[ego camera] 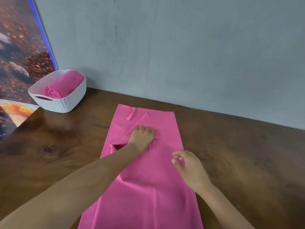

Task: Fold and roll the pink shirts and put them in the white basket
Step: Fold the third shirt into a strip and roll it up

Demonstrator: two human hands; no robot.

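Wall [181,47] just behind basket [66,104]

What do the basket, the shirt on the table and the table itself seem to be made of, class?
Basket: probably moulded plastic, matt white, with a woven-look textured wall and a cut-out handle.
Shirt: thin pink fabric, judging by its soft creases and folds; the fibre cannot be told.
Table: looks like wood or wood veneer, dark brown with grain and a knot, with a slight sheen.

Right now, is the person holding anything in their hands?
Nothing is held. The left hand presses flat on the folded sleeve part of the pink shirt; the right hand hovers open above its right edge.
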